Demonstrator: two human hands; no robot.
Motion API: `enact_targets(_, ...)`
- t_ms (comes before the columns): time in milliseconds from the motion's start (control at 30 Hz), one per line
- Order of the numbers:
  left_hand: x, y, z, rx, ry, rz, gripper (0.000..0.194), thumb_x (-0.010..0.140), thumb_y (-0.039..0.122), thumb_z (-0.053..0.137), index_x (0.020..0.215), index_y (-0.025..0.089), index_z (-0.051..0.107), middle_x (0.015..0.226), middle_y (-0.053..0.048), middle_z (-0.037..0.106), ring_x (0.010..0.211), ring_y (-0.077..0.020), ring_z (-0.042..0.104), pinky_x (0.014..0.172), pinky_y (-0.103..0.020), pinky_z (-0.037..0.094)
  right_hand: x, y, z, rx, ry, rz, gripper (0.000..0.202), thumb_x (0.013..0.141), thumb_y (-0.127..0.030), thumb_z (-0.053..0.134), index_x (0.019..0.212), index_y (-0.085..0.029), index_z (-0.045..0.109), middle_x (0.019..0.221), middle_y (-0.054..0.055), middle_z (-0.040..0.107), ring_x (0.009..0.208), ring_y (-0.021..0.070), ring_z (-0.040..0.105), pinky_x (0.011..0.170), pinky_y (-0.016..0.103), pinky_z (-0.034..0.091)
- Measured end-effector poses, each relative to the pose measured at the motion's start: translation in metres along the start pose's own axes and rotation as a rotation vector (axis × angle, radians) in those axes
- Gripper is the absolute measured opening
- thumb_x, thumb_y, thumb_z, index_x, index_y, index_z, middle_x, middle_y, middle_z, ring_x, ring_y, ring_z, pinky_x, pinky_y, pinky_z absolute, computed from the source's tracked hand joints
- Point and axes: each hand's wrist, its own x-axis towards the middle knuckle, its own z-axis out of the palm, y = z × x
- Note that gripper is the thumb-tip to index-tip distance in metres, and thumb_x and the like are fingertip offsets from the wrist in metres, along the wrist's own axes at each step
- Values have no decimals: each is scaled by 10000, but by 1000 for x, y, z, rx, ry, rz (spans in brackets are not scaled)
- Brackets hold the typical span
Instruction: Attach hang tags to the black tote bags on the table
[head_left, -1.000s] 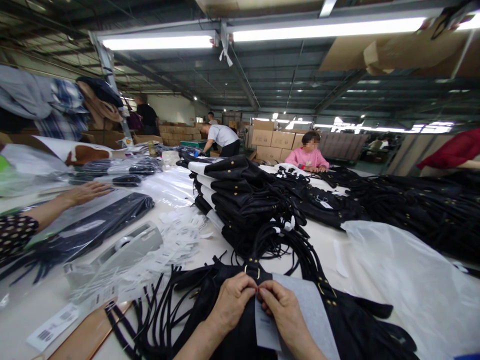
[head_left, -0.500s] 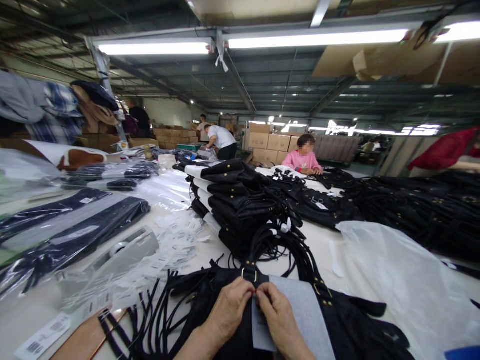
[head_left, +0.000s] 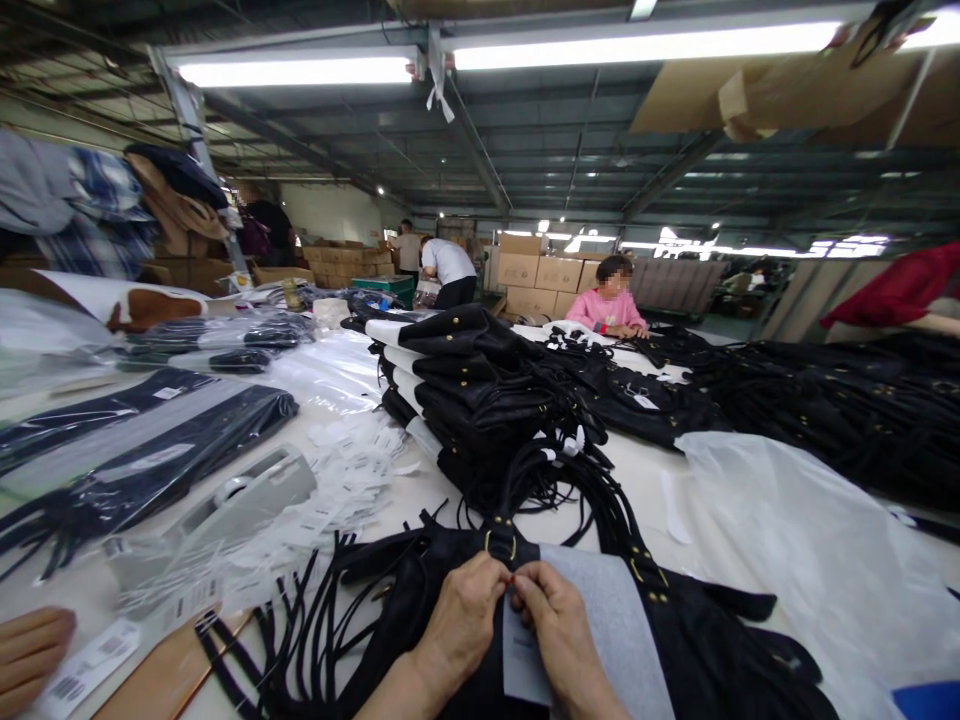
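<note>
Lower centre: left hand [head_left: 466, 612] and right hand [head_left: 553, 625], fingertips pinched together on a small red item, too small to identify, above a grey tag [head_left: 525, 655] on a black bag [head_left: 697, 640]; bag cut off at the frame bottom.

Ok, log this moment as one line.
left hand: pinching grey tag | right hand: pinching same tag | under: black bag | beside: bag stack

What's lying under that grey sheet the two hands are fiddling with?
Under the grey sheet lies a black bag with straps and gold studs. Both hands, left and right, pinch something tiny at its top edge; the bag's middle is covered.
</note>
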Motion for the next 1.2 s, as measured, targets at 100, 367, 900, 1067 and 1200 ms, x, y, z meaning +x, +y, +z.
enact_targets(100, 0, 1, 1, -6, 7, -4, 216, 814, 119, 340, 726, 169, 530, 729, -31, 547, 693, -132, 533, 635, -229, 388, 0, -1, 0, 13, 4, 9, 218, 778, -365, 404, 696, -204, 527, 592, -23, 522, 553, 141, 464, 538, 266, 368)
enact_targets(367, -2, -1, 8, 21, 39, -18, 228, 817, 150, 315, 720, 173, 521, 722, -29, 523, 691, -141, 516, 638, -245, 383, 0, -3, 3, -72, 47, -24, 186, 777, -307, 392, 667, -207, 503, 577, -17, 524, 554, 148, 480, 556, 274, 357)
enact_targets(900, 17, 10, -26, -461, 71, -470, 334, 576, 277, 480, 876, 137, 525, 721, -7, 588, 493, -99, 463, 455, -218, 330, -42, -45, -4, -315, 56, -249, 571, 530, -176, 667, 1077, -200, 503, 1113, 75, 508, 1031, 248, 448, 889, 371, 365)
enact_targets(1067, 30, 13, -28, -228, -52, -534, 266, 591, 250, 457, 830, 148, 513, 626, 11, 555, 501, -118, 490, 441, -210, 357, -63, -45, -7, -692, -59, -344, 679, 539, -142, 577, 1193, -148, 394, 1177, 173, 465, 1044, 321, 459, 873, 454, 417)
enact_targets(1200, 41, 20, -31, -10, -110, -608, 163, 653, 237, 434, 782, 166, 506, 516, 24, 496, 550, -165, 533, 449, -224, 387, -62, -44, -7, -954, -78, -530, 543, 567, -156, 590, 1083, -89, 433, 854, 126, 600, 751, 265, 573, 655, 360, 528)
